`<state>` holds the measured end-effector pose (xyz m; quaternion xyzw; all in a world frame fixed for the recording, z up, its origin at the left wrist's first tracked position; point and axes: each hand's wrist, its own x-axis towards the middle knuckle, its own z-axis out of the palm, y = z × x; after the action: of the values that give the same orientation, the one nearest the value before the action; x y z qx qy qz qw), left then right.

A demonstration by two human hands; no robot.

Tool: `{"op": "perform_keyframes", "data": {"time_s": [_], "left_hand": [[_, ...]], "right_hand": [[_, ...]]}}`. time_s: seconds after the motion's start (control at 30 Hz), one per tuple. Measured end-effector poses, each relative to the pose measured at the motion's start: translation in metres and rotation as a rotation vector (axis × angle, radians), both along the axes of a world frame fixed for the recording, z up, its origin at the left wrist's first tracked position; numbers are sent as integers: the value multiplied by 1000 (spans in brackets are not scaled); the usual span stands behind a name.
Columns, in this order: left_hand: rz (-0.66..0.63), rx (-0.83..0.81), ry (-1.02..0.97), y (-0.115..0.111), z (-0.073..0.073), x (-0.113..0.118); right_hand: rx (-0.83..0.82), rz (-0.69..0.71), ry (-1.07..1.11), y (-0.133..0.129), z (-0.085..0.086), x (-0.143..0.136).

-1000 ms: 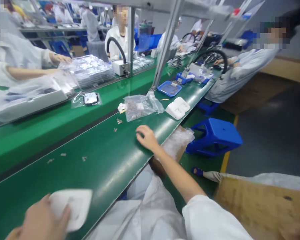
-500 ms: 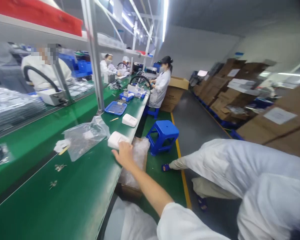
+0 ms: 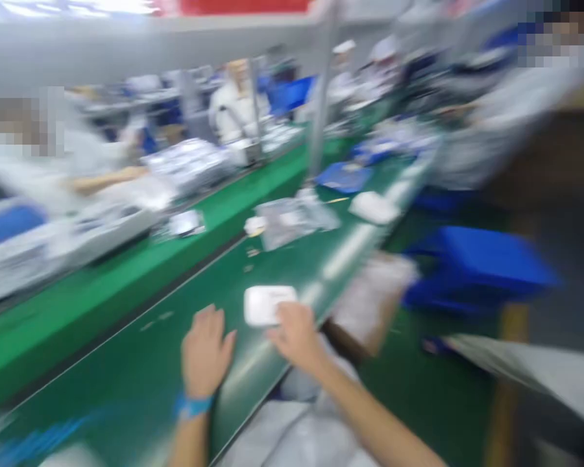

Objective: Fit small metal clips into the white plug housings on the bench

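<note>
Over the green workbench [image 3: 170, 353], my right hand [image 3: 299, 337] has its fingers and thumb at the near right edge of a white, box-like plastic case [image 3: 261, 306] with rounded corners. Left of the case, my left hand [image 3: 207, 353] is held palm down, thumb apart from the fingers, with nothing seen in it; a blue band [image 3: 193, 407] circles its wrist. A second white case [image 3: 374, 207] lies farther up the bench near its edge. Beyond my hands is a clear plastic bag [image 3: 294, 220] with contents too blurred to make out.
A blue stool [image 3: 486, 259] and an open carton lined with clear plastic [image 3: 370, 298] stand right of the bench. A blue tray [image 3: 344, 176] lies farther along it. Co-workers sit across the bench; another person's leg [image 3: 516, 363] shows at right.
The view has swung left and blurred. My right hand and the white case are now nearer along the bench, apart from the second case. My left hand has come into view.
</note>
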<state>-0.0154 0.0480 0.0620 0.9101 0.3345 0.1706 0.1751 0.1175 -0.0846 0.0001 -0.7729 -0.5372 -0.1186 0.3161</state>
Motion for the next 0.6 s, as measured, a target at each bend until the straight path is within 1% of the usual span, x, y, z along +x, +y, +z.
{"op": "perform_keyframes", "data": {"time_s": [0.03,0.07,0.1,0.17,0.23,0.3,0.33,0.4,0.47,0.5,0.57,0.6], "left_hand": [[32,26,21,2,-7,-24],[88,39,69,5,-17,-42],[142,44,99,9,-29,-55],[218,56,-21,18,-50,-72],[314,101,-153,20,-62,-78],[414,131,-233,17,-65,-80],[451,127,-251,16,-65,-81],[502,87,-270,15,-64,-82],[548,30,-313,16,-65,-82],[572,6,-345,18,-66,-82],[621,-24,-412,21,-69,-79],[638,-32,-438,22,-69,-78]], "right_hand": [[31,32,-12,3,-3,4],[39,75,-23,11,-8,9],[34,124,-30,21,-14,13],[29,183,-38,38,-18,13],[55,162,-79,47,-10,5],[92,166,-132,54,6,-7],[88,217,-150,60,15,-13],[11,406,-143,80,32,-23],[-146,597,-90,111,50,-32],[-237,660,-55,131,58,-37],[-409,730,5,173,70,-50],[-483,757,31,194,73,-59]]}}
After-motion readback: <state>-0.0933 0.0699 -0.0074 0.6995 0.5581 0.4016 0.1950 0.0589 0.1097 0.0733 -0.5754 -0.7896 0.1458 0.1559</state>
